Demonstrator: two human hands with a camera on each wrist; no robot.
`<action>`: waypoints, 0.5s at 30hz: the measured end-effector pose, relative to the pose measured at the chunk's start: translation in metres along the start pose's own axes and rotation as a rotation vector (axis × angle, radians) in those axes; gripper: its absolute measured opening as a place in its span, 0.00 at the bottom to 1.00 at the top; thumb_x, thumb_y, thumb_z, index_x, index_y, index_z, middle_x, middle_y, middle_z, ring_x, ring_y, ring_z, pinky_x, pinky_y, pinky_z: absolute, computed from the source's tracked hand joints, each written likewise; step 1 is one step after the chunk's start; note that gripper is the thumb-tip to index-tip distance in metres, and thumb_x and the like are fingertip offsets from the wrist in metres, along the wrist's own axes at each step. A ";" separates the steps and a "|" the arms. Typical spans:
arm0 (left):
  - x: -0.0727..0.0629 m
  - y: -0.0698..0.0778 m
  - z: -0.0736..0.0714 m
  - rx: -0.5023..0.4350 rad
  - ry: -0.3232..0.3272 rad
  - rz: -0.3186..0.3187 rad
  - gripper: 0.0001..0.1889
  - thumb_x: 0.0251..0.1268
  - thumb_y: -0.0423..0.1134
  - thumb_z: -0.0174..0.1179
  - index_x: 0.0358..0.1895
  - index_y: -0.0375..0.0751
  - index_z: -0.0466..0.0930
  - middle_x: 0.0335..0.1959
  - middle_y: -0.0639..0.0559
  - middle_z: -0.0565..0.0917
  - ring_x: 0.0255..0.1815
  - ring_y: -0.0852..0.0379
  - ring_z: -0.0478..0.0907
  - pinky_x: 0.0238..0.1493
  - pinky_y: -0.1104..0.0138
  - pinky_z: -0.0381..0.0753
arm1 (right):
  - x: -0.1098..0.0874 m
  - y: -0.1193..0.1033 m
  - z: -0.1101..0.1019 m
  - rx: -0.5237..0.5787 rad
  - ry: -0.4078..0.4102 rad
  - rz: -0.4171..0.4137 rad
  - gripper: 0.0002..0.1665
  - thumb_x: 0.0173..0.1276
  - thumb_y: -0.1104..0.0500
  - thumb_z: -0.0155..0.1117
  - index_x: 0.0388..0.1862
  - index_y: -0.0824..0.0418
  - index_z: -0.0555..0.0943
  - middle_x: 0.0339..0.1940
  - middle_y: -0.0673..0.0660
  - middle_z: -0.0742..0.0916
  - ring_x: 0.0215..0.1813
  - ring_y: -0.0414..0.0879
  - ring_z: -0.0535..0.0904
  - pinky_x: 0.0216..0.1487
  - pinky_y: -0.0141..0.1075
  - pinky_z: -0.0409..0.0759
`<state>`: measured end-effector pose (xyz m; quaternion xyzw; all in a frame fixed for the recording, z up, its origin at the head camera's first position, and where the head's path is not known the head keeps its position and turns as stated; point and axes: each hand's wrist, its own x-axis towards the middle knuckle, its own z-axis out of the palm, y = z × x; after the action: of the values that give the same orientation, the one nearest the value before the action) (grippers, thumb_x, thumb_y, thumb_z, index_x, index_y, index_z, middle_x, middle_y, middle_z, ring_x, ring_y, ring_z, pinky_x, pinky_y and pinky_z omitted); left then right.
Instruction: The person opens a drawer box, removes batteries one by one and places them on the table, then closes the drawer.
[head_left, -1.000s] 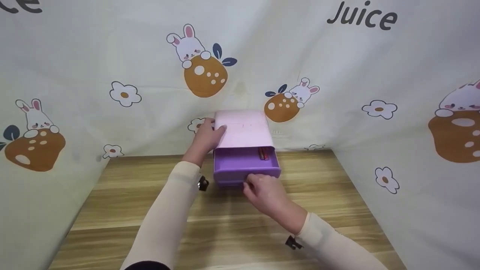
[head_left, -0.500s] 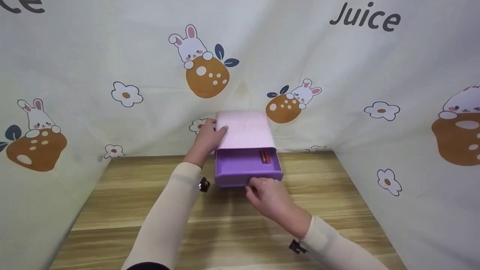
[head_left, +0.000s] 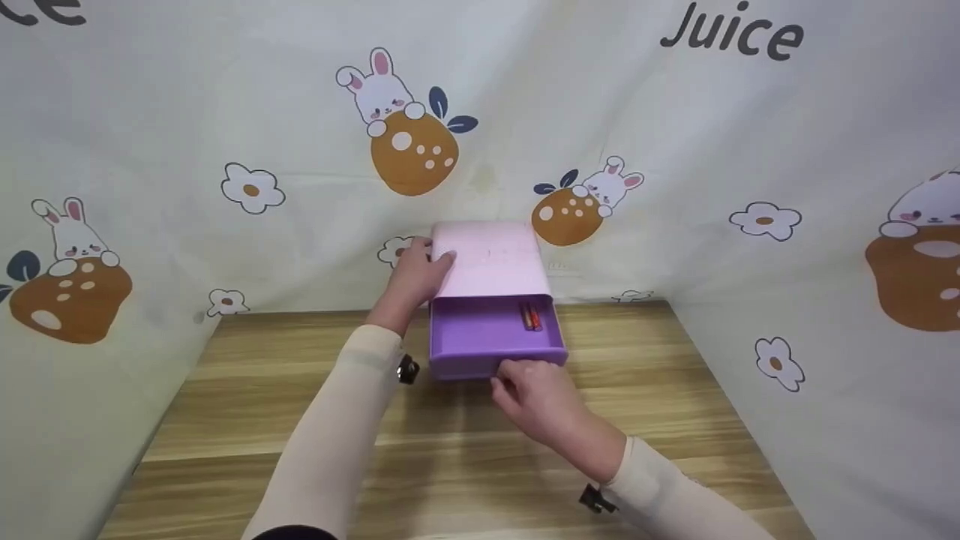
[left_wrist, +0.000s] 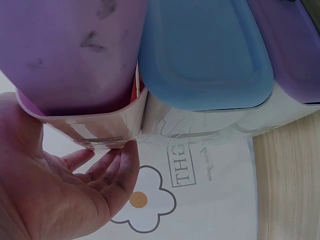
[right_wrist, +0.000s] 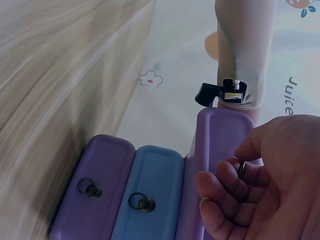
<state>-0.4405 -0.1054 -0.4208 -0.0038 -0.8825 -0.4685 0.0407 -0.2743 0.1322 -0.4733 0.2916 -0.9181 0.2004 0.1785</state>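
A small pink drawer cabinet (head_left: 491, 259) stands against the back cloth, its top purple drawer (head_left: 480, 366) pulled well out. Inside the drawer, near its right wall, lie two slim red and dark sticks (head_left: 531, 316), like batteries. My left hand (head_left: 416, 274) grips the cabinet's upper left edge, thumb on top and fingers down the side, which the left hand (left_wrist: 95, 185) shows in its wrist view. At the drawer front, my right hand (head_left: 540, 397) has its fingers curled round a metal ring pull (right_wrist: 242, 169).
Below the open drawer are a blue drawer (right_wrist: 155, 175) and another purple drawer (right_wrist: 107, 165), both closed, each with a ring pull. Wood-patterned tabletop (head_left: 450, 465) lies beneath. Printed cloth walls (head_left: 300, 112) stand at the back and both sides.
The top drawer has slid a little further out towards me, with my right hand moving back along with it. More of the drawer's inside shows. My left hand stays on the cabinet.
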 end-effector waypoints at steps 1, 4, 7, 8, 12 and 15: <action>0.000 0.000 0.000 0.000 0.000 -0.003 0.39 0.84 0.57 0.56 0.83 0.33 0.62 0.78 0.33 0.74 0.79 0.37 0.72 0.79 0.47 0.71 | 0.000 0.000 0.000 -0.001 0.000 -0.002 0.14 0.76 0.56 0.70 0.28 0.51 0.80 0.22 0.45 0.82 0.24 0.40 0.75 0.27 0.36 0.76; 0.000 0.001 0.000 -0.004 0.003 -0.009 0.39 0.84 0.57 0.57 0.83 0.34 0.61 0.78 0.33 0.74 0.79 0.36 0.72 0.79 0.47 0.71 | -0.001 -0.002 -0.002 -0.001 -0.005 0.000 0.14 0.76 0.55 0.70 0.27 0.51 0.80 0.21 0.45 0.81 0.23 0.40 0.74 0.26 0.36 0.75; -0.001 0.002 0.000 -0.007 0.003 -0.009 0.39 0.84 0.57 0.57 0.83 0.34 0.61 0.78 0.33 0.74 0.78 0.36 0.72 0.78 0.47 0.71 | -0.003 -0.002 -0.003 -0.003 -0.015 0.007 0.13 0.76 0.55 0.70 0.28 0.51 0.81 0.21 0.44 0.81 0.23 0.39 0.74 0.26 0.36 0.75; -0.001 0.002 0.000 -0.009 0.002 -0.007 0.39 0.84 0.57 0.57 0.83 0.34 0.61 0.78 0.33 0.74 0.78 0.36 0.73 0.78 0.47 0.72 | -0.004 -0.003 -0.003 -0.001 -0.019 0.009 0.13 0.76 0.55 0.70 0.28 0.50 0.81 0.21 0.44 0.81 0.23 0.39 0.74 0.26 0.36 0.75; -0.001 0.002 0.000 -0.016 0.002 -0.003 0.38 0.84 0.56 0.57 0.83 0.33 0.62 0.76 0.32 0.75 0.77 0.37 0.74 0.77 0.47 0.72 | -0.007 -0.003 -0.004 0.001 -0.021 -0.001 0.14 0.76 0.56 0.70 0.27 0.50 0.81 0.20 0.43 0.80 0.22 0.38 0.73 0.26 0.35 0.74; -0.001 0.002 0.000 -0.015 0.004 0.004 0.37 0.84 0.56 0.57 0.82 0.33 0.63 0.75 0.33 0.76 0.75 0.37 0.75 0.76 0.47 0.73 | -0.009 -0.003 -0.003 0.007 -0.014 -0.011 0.14 0.75 0.56 0.71 0.27 0.50 0.81 0.20 0.43 0.80 0.22 0.38 0.73 0.25 0.35 0.74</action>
<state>-0.4395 -0.1044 -0.4187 -0.0051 -0.8788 -0.4752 0.0433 -0.2651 0.1353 -0.4734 0.2988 -0.9169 0.2006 0.1724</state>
